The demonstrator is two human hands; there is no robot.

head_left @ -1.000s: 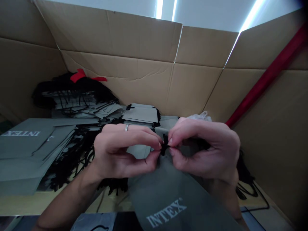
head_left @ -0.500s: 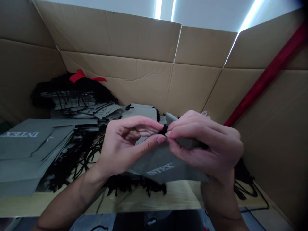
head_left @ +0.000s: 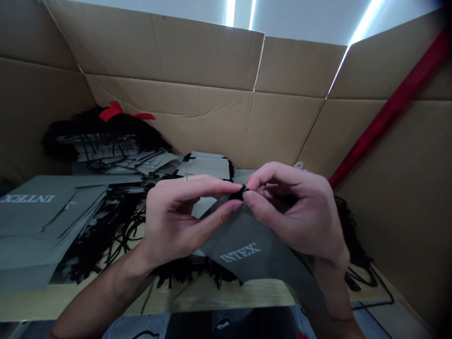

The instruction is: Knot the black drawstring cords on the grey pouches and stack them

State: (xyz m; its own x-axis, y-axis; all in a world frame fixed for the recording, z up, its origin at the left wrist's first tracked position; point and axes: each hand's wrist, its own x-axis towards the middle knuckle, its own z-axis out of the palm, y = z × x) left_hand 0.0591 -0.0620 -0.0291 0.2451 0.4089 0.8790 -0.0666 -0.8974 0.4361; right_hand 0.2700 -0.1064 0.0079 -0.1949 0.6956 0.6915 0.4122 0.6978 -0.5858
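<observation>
A short black cord (head_left: pixel 238 193) is pinched at the corner of a grey flat piece printed INTEX (head_left: pixel 268 254). My left hand (head_left: pixel 183 216) is closed on it, thumb and fingertips meeting at the cord. From the other side, the thumb and index finger of my right hand (head_left: pixel 296 212) close on the same black bit, tips almost touching those of my left. The grey piece hangs tilted below both hands, its lower right part lying along my right forearm. Whether the cord is knotted or looped cannot be made out between the fingertips.
Grey INTEX-printed pieces (head_left: pixel 31 221) are stacked at the left, black cord ends (head_left: pixel 92 235) bunched along their edge. Behind them lies a black cord heap (head_left: pixel 95 122). Another grey stack (head_left: pixel 205 165) stands behind my hands. Cardboard walls (head_left: pixel 197 108) enclose the wooden table (head_left: pixel 261 294).
My right hand has shifted slightly left and turned, its thumb now in front. The grey piece has swung lower and tilted down to the right. Both hands stay at the black cord.
</observation>
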